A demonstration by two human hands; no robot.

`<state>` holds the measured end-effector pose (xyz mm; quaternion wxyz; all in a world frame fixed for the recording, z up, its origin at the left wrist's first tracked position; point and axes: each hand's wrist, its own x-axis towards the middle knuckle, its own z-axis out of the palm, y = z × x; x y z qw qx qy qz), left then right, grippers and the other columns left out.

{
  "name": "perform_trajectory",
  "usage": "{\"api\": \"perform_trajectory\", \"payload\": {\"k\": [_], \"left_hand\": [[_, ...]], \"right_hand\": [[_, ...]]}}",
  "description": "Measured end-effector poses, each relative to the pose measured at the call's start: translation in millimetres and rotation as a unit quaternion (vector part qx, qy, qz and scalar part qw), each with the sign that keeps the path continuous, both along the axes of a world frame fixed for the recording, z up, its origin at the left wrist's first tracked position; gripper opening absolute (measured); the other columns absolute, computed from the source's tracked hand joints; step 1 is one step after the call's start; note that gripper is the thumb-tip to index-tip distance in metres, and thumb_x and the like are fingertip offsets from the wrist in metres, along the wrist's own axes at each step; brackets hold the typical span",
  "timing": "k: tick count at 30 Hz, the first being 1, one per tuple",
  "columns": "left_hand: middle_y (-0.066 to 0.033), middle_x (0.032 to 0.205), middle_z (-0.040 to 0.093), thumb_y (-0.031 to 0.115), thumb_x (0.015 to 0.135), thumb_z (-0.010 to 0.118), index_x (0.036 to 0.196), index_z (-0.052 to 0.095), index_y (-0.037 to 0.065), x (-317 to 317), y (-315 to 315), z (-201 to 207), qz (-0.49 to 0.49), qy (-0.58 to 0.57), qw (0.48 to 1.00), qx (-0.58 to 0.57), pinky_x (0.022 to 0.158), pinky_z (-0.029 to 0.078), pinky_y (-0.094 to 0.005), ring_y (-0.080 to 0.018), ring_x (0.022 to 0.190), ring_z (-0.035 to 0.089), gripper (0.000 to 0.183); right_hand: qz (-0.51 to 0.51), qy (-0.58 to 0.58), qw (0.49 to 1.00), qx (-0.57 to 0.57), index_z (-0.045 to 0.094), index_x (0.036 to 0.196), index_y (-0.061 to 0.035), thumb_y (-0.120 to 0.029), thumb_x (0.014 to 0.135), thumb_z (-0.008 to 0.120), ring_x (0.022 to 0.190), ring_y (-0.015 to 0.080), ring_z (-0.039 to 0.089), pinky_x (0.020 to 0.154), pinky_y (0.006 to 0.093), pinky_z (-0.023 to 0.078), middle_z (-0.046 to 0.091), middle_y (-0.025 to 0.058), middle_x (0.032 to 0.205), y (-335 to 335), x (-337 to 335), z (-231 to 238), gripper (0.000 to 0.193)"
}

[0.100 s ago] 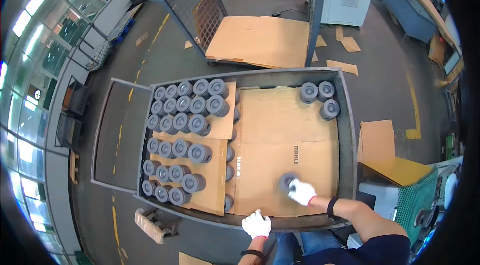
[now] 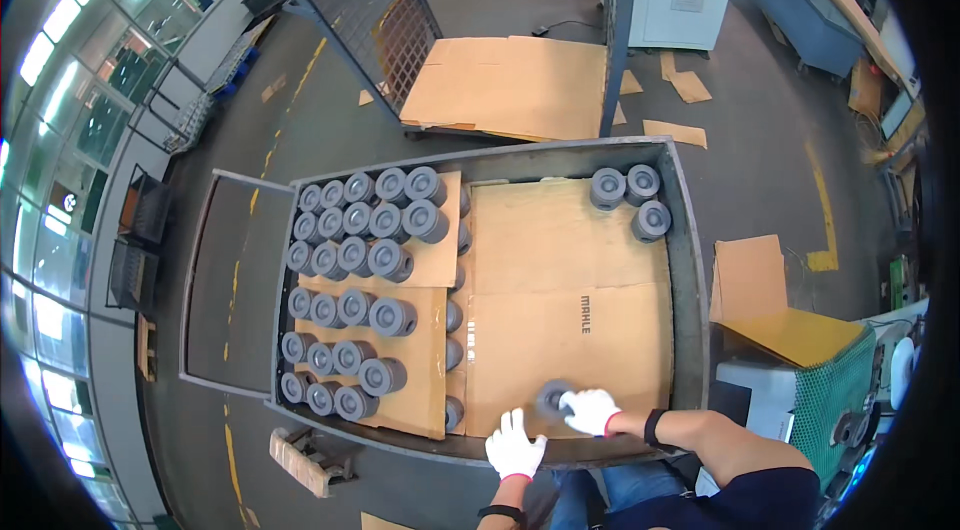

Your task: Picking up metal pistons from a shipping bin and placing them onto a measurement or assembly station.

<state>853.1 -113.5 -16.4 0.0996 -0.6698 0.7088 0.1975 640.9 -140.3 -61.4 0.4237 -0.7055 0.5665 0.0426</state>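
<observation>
My right hand (image 2: 592, 411), in a white glove, grips a dark grey piston (image 2: 553, 398) by its side. The piston is smeared by motion, low over the near part of a cardboard sheet (image 2: 560, 240). At the cart's near wall is my left hand (image 2: 515, 445), also gloved, its fingers apart and holding nothing. Both hands are inside or over the near edge of a deep metal cart (image 2: 690, 310). Rows of grey pistons (image 2: 391, 316) stand on cardboard in its left half. Three more pistons (image 2: 607, 188) stand in the far right corner.
Beyond the cart stands a mesh-sided trolley (image 2: 510, 80) with a cardboard-covered deck. An open carton (image 2: 752, 275) and a green mesh-covered bin (image 2: 835, 390) are at the right. A metal frame (image 2: 205, 270) juts from the cart's left side, with a small padded stool (image 2: 300, 465) near it.
My right hand has moved the piston left and slightly toward me. The left hand's fingers have lifted a little over the cart's near wall. The whole view has shifted slightly.
</observation>
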Motion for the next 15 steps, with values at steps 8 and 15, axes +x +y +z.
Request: {"api": "perform_trajectory", "payload": {"k": [8,15], "left_hand": [[-0.0168,0.16,0.032,0.039,0.068,0.088,0.154,0.038,0.026,-65,-43,-15,-0.131,0.048,0.984,0.115,0.11,0.036,-0.0632,-0.0427,0.147,0.031,0.1],[-0.0126,0.163,0.027,0.036,0.072,0.088,0.153,0.037,0.036,-65,-59,-35,-0.131,0.018,0.962,0.238,0.111,0.035,-0.0622,-0.0392,0.149,0.028,0.096]], "right_hand": [[0.308,-0.067,0.945,0.081,0.051,0.148,-0.0192,-0.047,0.096,0.055,0.111,0.0428,0.066,0.099,0.0539,0.051,0.068,0.0212,0.124,-62,-52,3,0.059],[-0.262,-0.05,0.963,-0.027,0.039,0.155,-0.0137,-0.036,0.09,0.066,0.115,0.0413,0.065,0.1,0.0466,0.051,0.065,0.0233,0.131,-235,-150,14,0.074]]}}
